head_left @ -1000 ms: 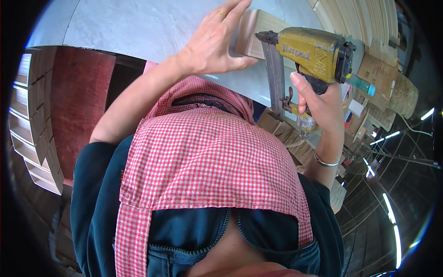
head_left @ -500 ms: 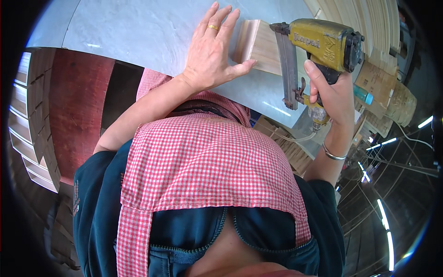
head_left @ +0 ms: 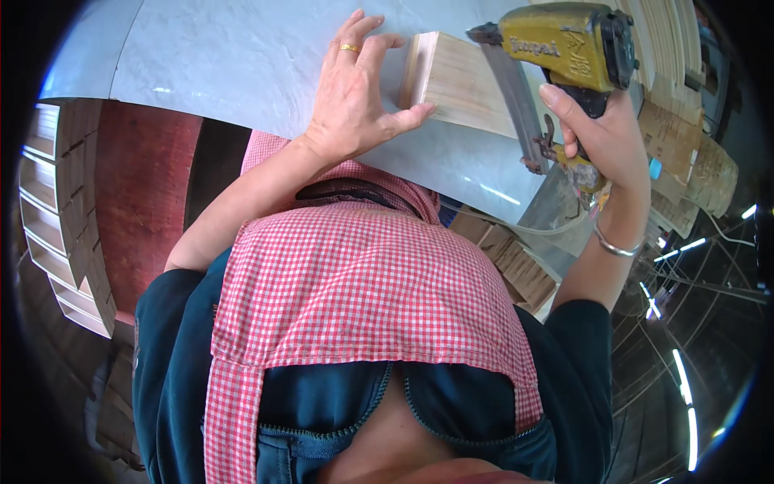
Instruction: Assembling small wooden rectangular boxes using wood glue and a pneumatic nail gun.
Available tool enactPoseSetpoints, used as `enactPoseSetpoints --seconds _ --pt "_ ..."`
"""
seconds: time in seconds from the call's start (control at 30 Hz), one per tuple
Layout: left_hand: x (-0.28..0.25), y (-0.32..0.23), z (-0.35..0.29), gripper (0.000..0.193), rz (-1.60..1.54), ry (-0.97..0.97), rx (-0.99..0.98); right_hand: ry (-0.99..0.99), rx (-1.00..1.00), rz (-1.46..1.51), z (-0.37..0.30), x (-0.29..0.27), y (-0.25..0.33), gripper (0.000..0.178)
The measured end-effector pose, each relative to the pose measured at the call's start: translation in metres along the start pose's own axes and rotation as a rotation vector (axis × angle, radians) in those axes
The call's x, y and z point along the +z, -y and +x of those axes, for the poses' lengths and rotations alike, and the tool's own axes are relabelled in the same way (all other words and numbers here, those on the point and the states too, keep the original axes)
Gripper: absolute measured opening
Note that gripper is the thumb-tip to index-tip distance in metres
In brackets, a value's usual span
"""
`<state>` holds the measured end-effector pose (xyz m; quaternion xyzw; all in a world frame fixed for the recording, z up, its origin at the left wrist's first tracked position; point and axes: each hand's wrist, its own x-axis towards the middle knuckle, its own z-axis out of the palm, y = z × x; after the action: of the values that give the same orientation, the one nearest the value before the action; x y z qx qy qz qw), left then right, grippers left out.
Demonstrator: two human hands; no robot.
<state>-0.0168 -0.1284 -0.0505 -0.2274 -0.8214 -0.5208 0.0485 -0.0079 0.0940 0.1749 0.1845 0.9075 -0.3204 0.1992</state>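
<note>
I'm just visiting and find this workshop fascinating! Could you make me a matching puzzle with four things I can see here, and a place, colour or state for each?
Things:
1. power tool
2. wooden piece
3. apron
4. bangle

Descriptions:
A. red and white checks
B. lying on the pale grey tabletop
C. silvery
D. gripped in the right hand

Pairs: 1-D, 2-B, 3-A, 4-C
</note>
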Motion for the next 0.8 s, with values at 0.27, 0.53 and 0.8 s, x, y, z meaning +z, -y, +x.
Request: enactPoseSetpoints --seconds 0.27,0.53,0.8 --pt "-0.011 -0.045 0.045 0.064 0.266 0.293 0.422 -0.178 0.163 0.088 -0.024 -0.011 -0.052 0.031" --pt "0.051 -0.076 0.078 0.048 0.469 0.539 0.487 -0.252 0.219 0.144 -0.040 -0.013 -0.069 0.034" --pt "0.055 -0.074 0.083 0.058 0.352 0.574 0.387 -0.187 0.218 0.167 -0.038 -0.013 -0.077 0.034"
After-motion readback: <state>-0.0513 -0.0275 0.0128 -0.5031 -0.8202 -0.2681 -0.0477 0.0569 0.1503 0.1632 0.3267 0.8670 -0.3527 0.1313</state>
